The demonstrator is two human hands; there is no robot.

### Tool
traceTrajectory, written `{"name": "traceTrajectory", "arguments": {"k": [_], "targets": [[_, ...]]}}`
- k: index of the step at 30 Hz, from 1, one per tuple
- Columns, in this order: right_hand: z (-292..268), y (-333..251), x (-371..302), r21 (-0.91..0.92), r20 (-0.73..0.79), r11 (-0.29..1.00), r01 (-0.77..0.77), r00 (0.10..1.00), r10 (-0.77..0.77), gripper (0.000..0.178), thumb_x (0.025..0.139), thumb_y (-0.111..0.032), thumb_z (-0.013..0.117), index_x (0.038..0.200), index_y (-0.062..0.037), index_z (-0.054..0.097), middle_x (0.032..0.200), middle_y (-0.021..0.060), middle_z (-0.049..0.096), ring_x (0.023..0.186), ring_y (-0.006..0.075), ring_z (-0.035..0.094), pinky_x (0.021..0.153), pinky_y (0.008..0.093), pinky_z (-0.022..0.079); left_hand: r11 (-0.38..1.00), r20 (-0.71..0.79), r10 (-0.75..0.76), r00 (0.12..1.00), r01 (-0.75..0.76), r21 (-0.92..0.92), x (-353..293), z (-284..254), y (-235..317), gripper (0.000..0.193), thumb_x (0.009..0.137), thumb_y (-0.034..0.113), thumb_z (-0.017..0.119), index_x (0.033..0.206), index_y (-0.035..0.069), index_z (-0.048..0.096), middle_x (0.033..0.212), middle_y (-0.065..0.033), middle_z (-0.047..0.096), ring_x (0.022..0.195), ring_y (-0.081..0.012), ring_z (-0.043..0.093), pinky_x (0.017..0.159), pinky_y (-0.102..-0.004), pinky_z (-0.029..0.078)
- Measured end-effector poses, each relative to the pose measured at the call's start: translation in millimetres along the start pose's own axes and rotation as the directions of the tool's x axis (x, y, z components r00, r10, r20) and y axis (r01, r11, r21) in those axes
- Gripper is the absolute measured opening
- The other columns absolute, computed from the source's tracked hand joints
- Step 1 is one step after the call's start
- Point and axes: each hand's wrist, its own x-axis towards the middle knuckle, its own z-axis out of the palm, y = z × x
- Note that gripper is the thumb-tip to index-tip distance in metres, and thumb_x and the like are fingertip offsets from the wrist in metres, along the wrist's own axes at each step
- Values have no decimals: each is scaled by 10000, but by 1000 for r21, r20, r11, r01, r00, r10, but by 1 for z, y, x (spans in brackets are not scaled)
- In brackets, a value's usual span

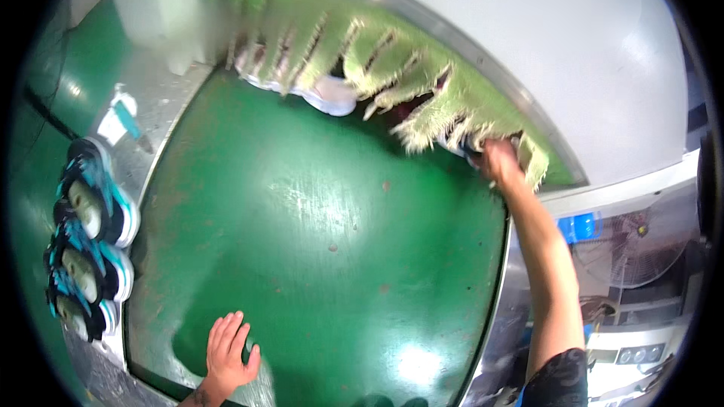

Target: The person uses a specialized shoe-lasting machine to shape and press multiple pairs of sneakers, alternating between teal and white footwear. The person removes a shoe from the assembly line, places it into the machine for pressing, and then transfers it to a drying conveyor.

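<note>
My right hand [501, 162] reaches up to the right end of a torn, frayed green strip curtain [422, 117]. Its fingers curl at the end of a shoe [452, 145], which the strips mostly cover. Farther left, a white shoe [332, 96] sticks out from under the curtain, and other pale shoes show between the strips. Low on the left, my left hand [232, 354] hovers over or rests on the green surface [324, 256], fingers stretched and holding nothing; whether it touches is unclear.
Several black and teal shoes [90, 196] with white soles stand along the metal ledge at left. A teal-handled tool [128, 119] lies beyond them. A grey-white machine housing [543, 30] rises behind the curtain. A fan [633, 245] and a blue container [579, 227] appear at right.
</note>
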Motion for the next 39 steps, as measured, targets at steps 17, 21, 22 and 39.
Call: {"name": "traceTrajectory", "arguments": {"k": [17, 21, 22, 39], "targets": [[-197, -114, -648, 350, -530, 652, 673, 716, -454, 484, 717, -162, 613, 1192, -104, 539, 1294, 62, 527, 1113, 221, 539, 943, 335, 451, 355, 959, 256, 123, 911, -212, -37, -123, 267, 883, 828, 733, 376, 1367, 33, 392, 1296, -173, 515, 1121, -245, 554, 934, -389, 470], [-160, -133, -744, 837, -538, 382, 392, 715, 446, 729, 763, -169, 726, 1382, -44, 361, 1408, 209, 345, 1273, 316, 420, 1038, 403, 377, -102, 701, 360, 616, 773, -626, -80, -147, 319, 836, 746, 500, 606, 1380, 25, 338, 1209, -198, 562, 904, -268, 649, 801, -414, 549], [-152, -148, -784, 947, -84, -199, 253, 790, 607, 826, 760, -223, 766, 1405, -1, 300, 1428, 217, 307, 1307, 313, 376, 1052, 401, 356, -128, 633, 363, 684, 710, -693, -98, -145, 334, 870, 725, 480, 632, 1393, 25, 308, 1222, -197, 553, 935, -275, 640, 803, -425, 549], [-69, -66, -998, 745, 503, -599, 295, 342, 794, 603, 781, -101, 682, 1285, -38, 357, 735, 37, 528, 475, 97, 466, 339, 239, 362, 217, 562, 418, 713, 522, -825, -188, 46, 622, 401, 918, 125, 556, 1267, -11, 413, 1314, -152, 473, 1205, -222, 469, 1018, -322, 376]]}}
